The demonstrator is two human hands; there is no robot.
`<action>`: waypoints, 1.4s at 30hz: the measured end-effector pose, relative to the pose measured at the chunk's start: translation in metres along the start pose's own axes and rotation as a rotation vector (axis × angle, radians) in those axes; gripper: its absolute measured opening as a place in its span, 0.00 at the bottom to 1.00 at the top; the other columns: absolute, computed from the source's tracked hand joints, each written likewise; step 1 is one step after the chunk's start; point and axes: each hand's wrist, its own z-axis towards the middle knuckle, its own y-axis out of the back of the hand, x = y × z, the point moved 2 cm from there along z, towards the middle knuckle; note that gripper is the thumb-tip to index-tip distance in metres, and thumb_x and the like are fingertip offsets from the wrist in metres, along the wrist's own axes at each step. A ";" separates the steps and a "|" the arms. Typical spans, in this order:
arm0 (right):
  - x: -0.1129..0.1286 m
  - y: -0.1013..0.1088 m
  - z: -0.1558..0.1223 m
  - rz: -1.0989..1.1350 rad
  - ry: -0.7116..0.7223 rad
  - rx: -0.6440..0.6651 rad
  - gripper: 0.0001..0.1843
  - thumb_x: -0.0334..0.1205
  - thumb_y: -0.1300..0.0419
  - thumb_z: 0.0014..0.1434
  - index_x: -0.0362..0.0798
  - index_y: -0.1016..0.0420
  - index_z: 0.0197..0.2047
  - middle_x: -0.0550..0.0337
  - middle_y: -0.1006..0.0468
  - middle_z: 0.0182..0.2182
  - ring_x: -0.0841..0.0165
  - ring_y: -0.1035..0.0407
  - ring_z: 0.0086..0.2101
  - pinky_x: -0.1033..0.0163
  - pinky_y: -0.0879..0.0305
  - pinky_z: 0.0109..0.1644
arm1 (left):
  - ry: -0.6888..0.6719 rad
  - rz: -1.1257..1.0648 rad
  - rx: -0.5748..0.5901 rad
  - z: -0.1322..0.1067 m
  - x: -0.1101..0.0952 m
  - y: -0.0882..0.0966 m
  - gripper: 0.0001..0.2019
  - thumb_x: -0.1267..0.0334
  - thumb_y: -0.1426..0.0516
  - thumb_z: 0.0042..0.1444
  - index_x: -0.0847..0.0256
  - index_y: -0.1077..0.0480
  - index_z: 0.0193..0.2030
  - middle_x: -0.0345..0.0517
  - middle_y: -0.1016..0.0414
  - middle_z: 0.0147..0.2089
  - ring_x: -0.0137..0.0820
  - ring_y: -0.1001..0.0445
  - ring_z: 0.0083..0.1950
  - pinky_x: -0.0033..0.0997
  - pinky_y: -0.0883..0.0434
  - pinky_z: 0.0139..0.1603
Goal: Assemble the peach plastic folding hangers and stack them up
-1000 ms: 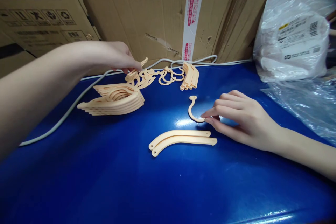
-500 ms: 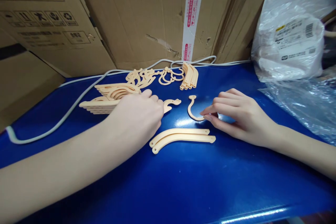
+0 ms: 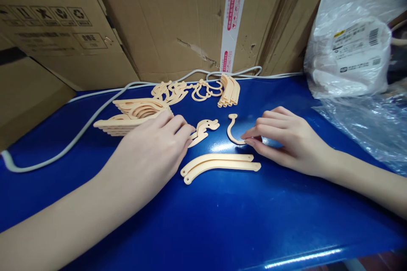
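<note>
My right hand point(image 3: 282, 139) pinches the lower end of a thin cream hook point(image 3: 232, 132) between thumb and forefinger, the hook lying on the blue table. My left hand point(image 3: 159, 139) is bent, fingertips at the left end of a flat cream piece shaped like an animal's head point(image 3: 203, 129); that end is partly hidden by the fingers. Two curved cream bars point(image 3: 219, 163) lie side by side in front of the hands, with holes at their ends. Behind my left hand is a stack of larger cream curved pieces point(image 3: 127, 123), partly covered by it.
At the back lie several animal-shaped pieces point(image 3: 171, 92), several hooks point(image 3: 203, 90) and a bundle of short curved bars point(image 3: 229, 91). A white cable point(image 3: 95, 114) runs along the table point(image 3: 222, 228). Cardboard boxes point(image 3: 178, 17) stand behind; plastic-wrapped goods point(image 3: 349, 55) are at right.
My left hand has rolled and drawn back slightly to the left, uncovering more of the animal-head piece. My right hand stays on the hook, and the view has shifted slightly.
</note>
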 end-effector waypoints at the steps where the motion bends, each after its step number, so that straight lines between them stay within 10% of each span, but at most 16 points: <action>1: 0.000 0.000 0.000 0.001 0.002 -0.001 0.08 0.35 0.44 0.69 0.48 0.24 0.39 0.61 0.22 0.30 0.68 0.32 0.31 0.60 0.43 0.38 | -0.016 -0.028 -0.020 -0.003 0.000 0.000 0.17 0.68 0.53 0.65 0.59 0.22 0.46 0.53 0.20 0.45 0.46 0.24 0.46 0.47 0.25 0.42; 32: 0.000 -0.008 0.000 0.117 -0.038 0.040 0.09 0.34 0.44 0.69 0.46 0.22 0.41 0.60 0.21 0.31 0.68 0.31 0.33 0.59 0.44 0.43 | -0.081 0.014 -0.171 -0.015 -0.003 -0.025 0.25 0.77 0.55 0.61 0.75 0.28 0.61 0.61 0.22 0.48 0.50 0.28 0.46 0.49 0.29 0.46; 42: -0.002 -0.008 -0.002 0.131 -0.051 0.049 0.09 0.35 0.44 0.69 0.47 0.22 0.40 0.60 0.20 0.31 0.67 0.30 0.32 0.58 0.43 0.42 | 0.028 -0.559 -0.142 -0.028 -0.011 -0.016 0.13 0.65 0.53 0.71 0.59 0.32 0.57 0.48 0.26 0.55 0.36 0.27 0.55 0.36 0.32 0.54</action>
